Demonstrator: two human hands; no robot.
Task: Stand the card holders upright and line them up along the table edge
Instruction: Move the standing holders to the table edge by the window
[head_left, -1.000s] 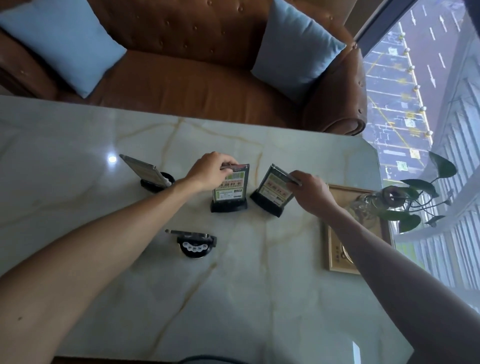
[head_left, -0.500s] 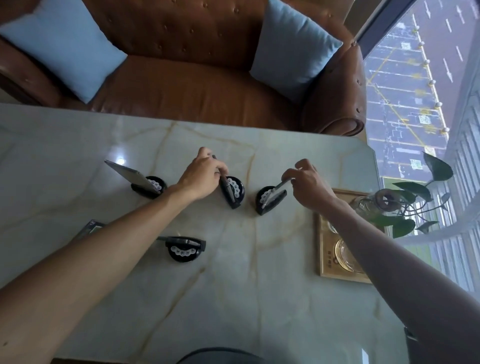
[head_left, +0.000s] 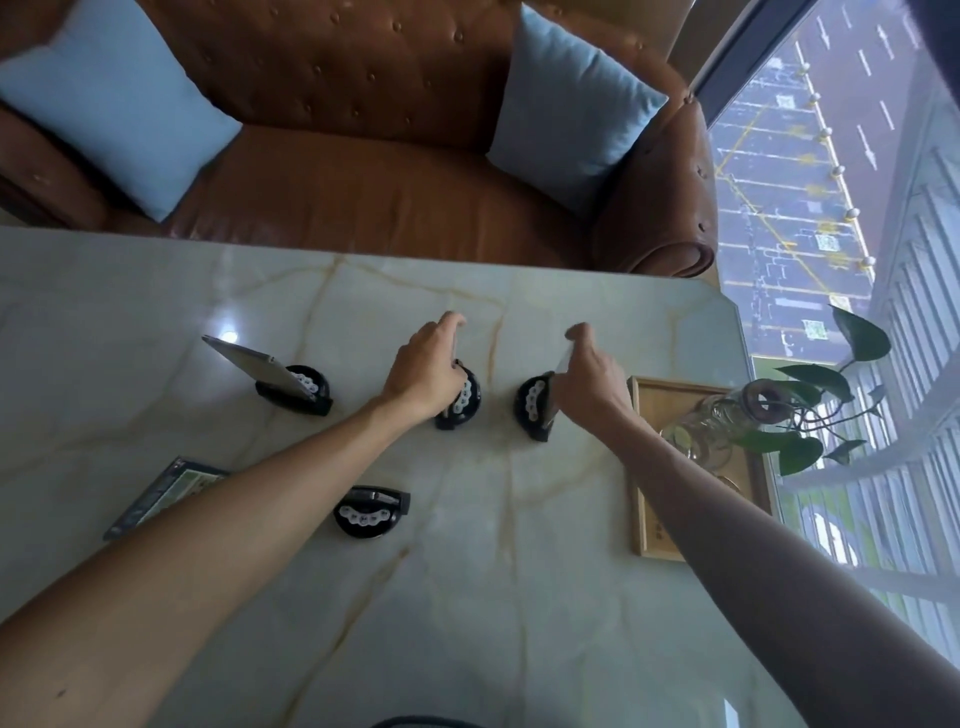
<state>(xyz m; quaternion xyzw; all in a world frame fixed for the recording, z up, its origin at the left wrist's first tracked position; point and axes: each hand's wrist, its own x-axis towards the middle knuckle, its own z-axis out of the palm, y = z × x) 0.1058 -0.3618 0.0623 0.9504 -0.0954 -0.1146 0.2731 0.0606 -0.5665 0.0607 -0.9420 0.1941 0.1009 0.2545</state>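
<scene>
Several black-based card holders stand on the marble table (head_left: 519, 597). My left hand (head_left: 423, 376) grips the panel of the middle card holder (head_left: 464, 400), whose base shows under my fingers. My right hand (head_left: 589, 382) grips the panel of the right card holder (head_left: 531, 405). Further left, a third card holder (head_left: 291, 382) stands with its panel tilted back. Nearer me a fourth holder (head_left: 370, 512) sits by my left forearm, and a fifth card panel (head_left: 161, 493) lies partly hidden under that forearm.
A wooden tray (head_left: 647, 499) with a glass vase and a green plant (head_left: 810, 410) sits at the table's right edge. A brown leather sofa (head_left: 363, 197) with two blue cushions lies beyond the far edge. A window is on the right.
The view has tipped further down over the table. Both hands have pushed their holders slightly away from me, and the card faces have turned out of sight, leaving only the bases visible.
</scene>
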